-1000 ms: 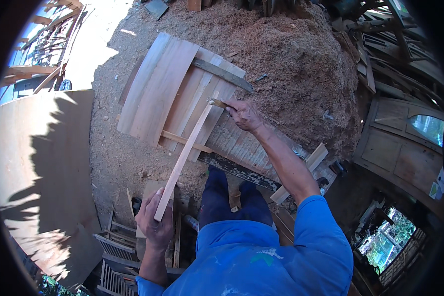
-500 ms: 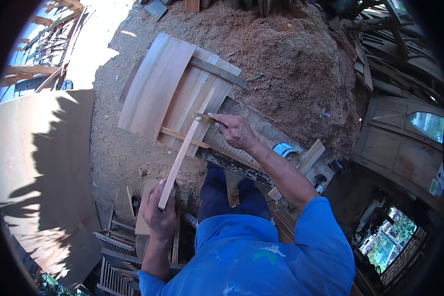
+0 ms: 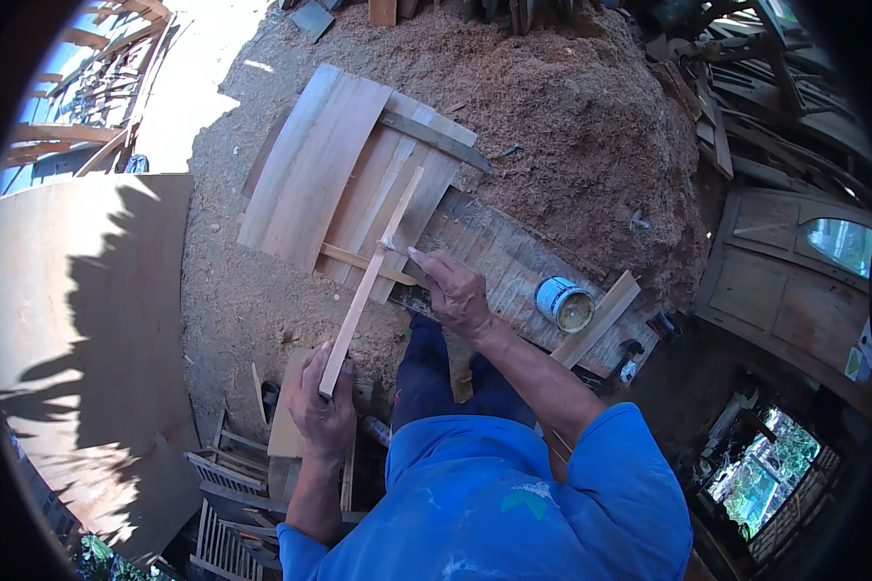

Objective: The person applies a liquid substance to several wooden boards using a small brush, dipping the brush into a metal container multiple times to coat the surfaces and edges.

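My left hand [image 3: 324, 402] is closed round the near end of a long, narrow wooden strip [image 3: 363, 295], which slants up and away over stacked boards. In my right hand [image 3: 455, 293] is a small brush [image 3: 393, 243], most of it hidden by the fingers; its pale tip touches the strip about midway along. Beyond the strip lie wide, light wooden boards [image 3: 310, 169], side by side and partly overlapping. To the right of my right hand, an open can [image 3: 564, 305] with a blue and white label stands on a worn wooden bench [image 3: 489, 247].
A short plank [image 3: 598, 320] lies beside the can, near a dark-headed tool [image 3: 630, 360]. Sawdust [image 3: 562, 126] is heaped behind the bench. A large plywood sheet [image 3: 126, 320] stands at the left, slatted wooden pieces [image 3: 228, 474] at lower left, a panelled door [image 3: 775, 281] at right.
My right hand has moved with the brush down along the strip, nearer to me. The strip's near end has shifted slightly up and right, and the can shows more fully.
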`<state>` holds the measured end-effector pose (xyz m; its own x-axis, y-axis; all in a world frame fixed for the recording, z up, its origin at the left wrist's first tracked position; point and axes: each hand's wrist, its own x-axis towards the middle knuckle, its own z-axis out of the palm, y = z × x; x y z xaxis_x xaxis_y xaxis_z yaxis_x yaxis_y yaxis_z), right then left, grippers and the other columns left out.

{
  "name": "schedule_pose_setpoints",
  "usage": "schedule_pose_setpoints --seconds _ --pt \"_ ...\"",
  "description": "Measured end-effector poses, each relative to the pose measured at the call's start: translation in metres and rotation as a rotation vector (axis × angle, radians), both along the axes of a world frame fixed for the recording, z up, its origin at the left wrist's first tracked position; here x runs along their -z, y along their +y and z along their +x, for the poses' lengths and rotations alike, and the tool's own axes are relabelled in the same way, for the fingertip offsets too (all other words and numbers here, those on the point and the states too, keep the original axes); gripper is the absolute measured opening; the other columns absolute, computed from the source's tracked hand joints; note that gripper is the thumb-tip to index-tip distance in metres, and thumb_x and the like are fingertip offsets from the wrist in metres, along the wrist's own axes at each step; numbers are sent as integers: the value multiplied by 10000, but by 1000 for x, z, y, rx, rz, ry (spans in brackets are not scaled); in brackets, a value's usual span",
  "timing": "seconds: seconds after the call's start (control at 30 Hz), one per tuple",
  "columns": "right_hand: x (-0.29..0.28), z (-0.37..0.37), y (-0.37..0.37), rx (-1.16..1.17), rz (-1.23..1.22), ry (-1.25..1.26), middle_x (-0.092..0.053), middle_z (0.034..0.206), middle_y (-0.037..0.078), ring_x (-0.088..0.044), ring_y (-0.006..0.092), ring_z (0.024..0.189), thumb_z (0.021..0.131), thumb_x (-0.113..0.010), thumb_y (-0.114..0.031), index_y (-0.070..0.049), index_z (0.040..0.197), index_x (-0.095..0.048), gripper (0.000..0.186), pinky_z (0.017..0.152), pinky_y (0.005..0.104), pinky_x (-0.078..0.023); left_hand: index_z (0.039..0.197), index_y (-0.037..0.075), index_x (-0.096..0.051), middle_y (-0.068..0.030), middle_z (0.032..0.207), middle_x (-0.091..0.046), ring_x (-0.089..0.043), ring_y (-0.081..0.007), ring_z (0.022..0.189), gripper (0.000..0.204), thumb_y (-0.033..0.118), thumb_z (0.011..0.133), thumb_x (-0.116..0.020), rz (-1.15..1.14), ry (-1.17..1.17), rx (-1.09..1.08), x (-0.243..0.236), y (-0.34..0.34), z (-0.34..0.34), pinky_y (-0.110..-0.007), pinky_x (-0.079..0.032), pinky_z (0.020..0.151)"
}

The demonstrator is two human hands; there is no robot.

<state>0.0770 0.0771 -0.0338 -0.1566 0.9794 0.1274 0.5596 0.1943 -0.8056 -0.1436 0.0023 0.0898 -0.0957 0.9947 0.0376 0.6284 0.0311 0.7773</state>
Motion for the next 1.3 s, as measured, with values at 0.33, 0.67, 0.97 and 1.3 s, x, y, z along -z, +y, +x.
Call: schedule_pose_setpoints --seconds 0.33,0.67,0.97,1.3 --pt "15 25 56 -84 -279 4 -725 1051 194 -718 365 918 921 -615 -40 -35 1191 -686 279 800 400 -571 1107 -52 -642 -225 1084 -721 -727 -358 977 269 -11 859 -739 14 49 34 1 1 -3 -410 -575 836" --pt "-38 14 28 -199 -146 45 -715 1057 198 -693 390 945 920 -603 -65 -24 1207 -661 295 799 441 -569 1105 -49 -633 -232 1078 -715 -717 -386 985 275 17 858 -736 -7 70 29 0 4 5 -420 -576 836" --pt "-88 10 -6 -236 -253 170 -710 1018 199 -710 356 896 908 -607 16 -11 1253 -648 349 752 397 -569 1119 -42 -616 -230 1107 -701 -714 -381 990 303 38 852 -734 11 135 66 0 -4 12 -419 -577 829" --pt "-68 -21 -36 41 118 55 -681 900 145 -694 315 773 902 -642 23 -43 1240 -666 345 649 369 -553 1087 -28 -622 -212 1060 -714 -725 -360 958 280 54 849 -742 34 139 36 -3 4 22 -405 -583 814"
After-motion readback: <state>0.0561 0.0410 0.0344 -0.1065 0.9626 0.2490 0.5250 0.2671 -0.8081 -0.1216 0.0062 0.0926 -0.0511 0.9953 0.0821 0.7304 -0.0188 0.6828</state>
